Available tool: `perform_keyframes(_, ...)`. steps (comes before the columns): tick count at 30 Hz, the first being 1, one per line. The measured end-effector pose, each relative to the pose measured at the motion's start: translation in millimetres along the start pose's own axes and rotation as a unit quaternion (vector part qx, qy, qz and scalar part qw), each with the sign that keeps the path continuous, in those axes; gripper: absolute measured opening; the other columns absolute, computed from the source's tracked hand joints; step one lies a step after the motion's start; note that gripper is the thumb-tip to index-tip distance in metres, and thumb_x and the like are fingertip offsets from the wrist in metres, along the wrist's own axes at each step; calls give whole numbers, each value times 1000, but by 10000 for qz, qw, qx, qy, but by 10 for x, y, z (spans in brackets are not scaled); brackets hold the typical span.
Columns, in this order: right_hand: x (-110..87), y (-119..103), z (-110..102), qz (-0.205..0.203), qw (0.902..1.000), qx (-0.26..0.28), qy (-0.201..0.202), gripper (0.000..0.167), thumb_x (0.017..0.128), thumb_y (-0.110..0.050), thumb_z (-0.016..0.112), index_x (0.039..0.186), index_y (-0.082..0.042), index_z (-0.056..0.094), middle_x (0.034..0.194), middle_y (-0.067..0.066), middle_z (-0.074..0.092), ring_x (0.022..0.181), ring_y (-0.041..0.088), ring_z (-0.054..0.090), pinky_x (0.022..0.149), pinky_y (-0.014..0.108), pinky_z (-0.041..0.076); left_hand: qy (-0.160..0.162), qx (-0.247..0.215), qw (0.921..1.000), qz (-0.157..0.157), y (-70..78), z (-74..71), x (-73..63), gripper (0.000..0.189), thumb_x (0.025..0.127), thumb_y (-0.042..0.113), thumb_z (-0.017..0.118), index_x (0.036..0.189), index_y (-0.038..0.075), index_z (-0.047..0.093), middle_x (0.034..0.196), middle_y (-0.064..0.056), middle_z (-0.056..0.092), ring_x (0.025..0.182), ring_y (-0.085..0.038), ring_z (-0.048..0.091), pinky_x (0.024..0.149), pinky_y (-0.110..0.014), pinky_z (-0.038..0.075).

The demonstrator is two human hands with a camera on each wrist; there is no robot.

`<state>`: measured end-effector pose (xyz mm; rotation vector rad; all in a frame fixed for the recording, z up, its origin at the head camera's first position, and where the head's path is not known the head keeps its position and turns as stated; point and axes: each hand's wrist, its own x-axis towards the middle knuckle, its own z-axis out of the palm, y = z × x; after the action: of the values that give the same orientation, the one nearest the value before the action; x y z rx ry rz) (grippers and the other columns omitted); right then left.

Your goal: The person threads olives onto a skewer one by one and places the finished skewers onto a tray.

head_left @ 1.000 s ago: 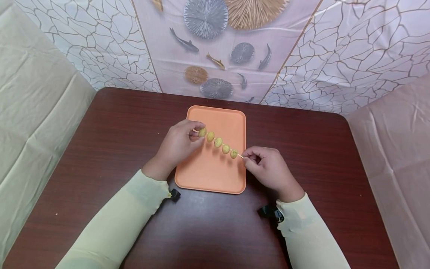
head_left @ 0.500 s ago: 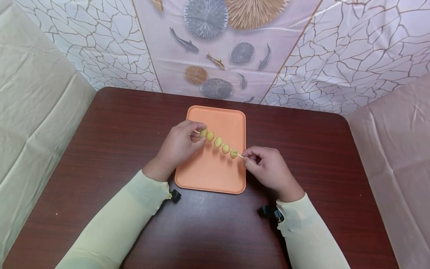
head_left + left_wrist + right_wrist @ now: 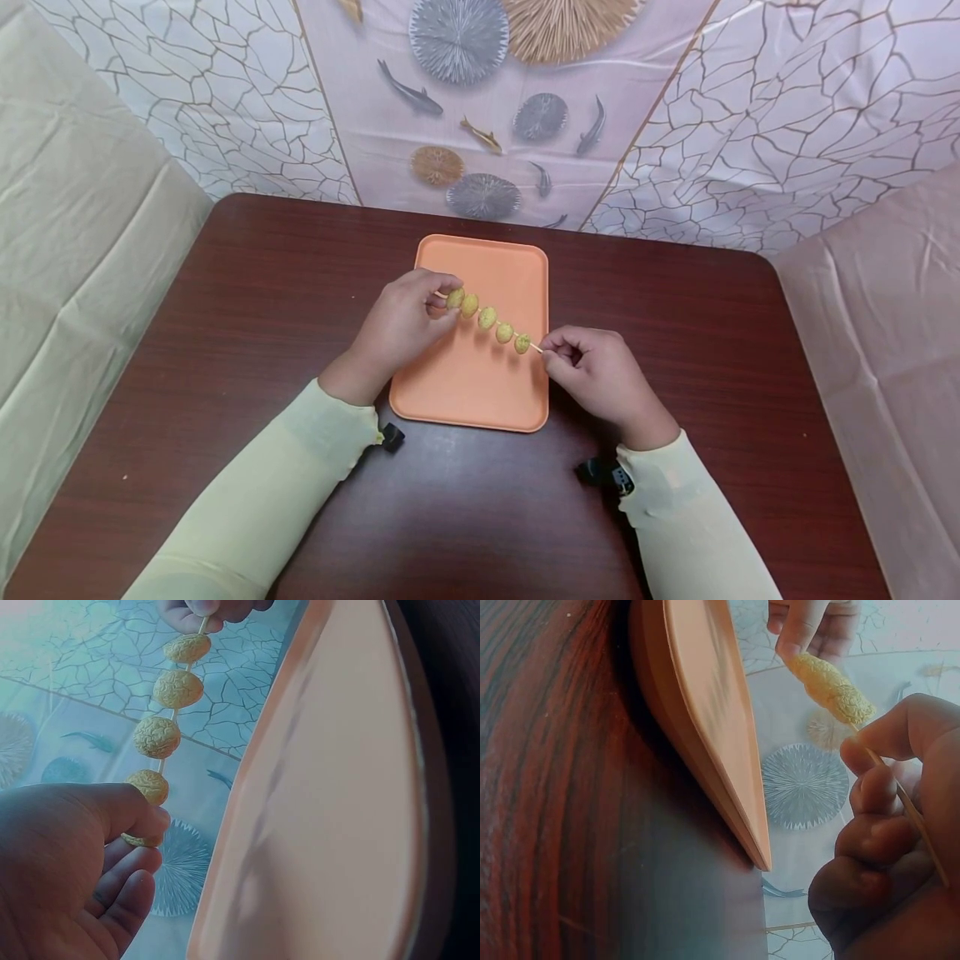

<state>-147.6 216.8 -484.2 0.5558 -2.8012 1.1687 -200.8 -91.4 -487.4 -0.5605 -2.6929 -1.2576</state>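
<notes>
A thin wooden skewer carries several wrinkled yellow balls, slanting down to the right over an orange tray in the head view. My left hand pinches the ball at the upper left end between thumb and fingers. That ball sits close against its neighbour, while the others are spaced apart. In the left wrist view my thumb partly covers the end ball. My right hand grips the bare end of the skewer, which runs along the palm in the right wrist view, fingers curled.
The tray lies on a dark red-brown wooden table. A patterned cloth hangs behind the table, and plain pale cloths border both sides. Black wrist devices sit at the sleeve cuffs.
My left hand has shifted slightly to the right, pushing the end ball along the skewer against its neighbour, mostly between the two earlier frames. My right hand has stayed in place.
</notes>
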Motion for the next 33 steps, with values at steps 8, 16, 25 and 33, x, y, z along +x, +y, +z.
perform_keyframes(8,4,8,24,349,9988,65,-332,5,98,-12,77,98,-14,82,73,-6,60,60,11,51,56,24,43,-41,123,9999,3,-30,15,5,35,97,6,84,131,7,79,123,-10,77,102,-24,79,91,-38,68)
perform_keyframes(16,-1,-25,46,415,9972,-97,-612,7,99,-16,79,93,-20,80,73,-8,63,58,9,52,55,24,44,-195,315,9993,-77,-71,35,24,36,97,6,84,132,7,78,123,-11,75,105,-25,78,93,-39,67)
perform_keyframes(25,-26,-94,137,-130,9961,-507,-715,21,94,-14,79,78,-26,70,67,-13,57,57,5,50,56,23,43,-457,459,9979,-69,-118,84,35,37,97,5,81,134,5,78,124,-11,75,108,-26,76,96,-40,66)
perform_keyframes(33,-30,-124,167,-722,9946,-663,-344,27,87,-6,71,72,-26,62,63,-14,52,55,3,45,54,23,41,-423,459,9980,89,-134,115,25,40,97,5,81,136,5,78,125,-11,76,107,-26,76,96,-39,66)
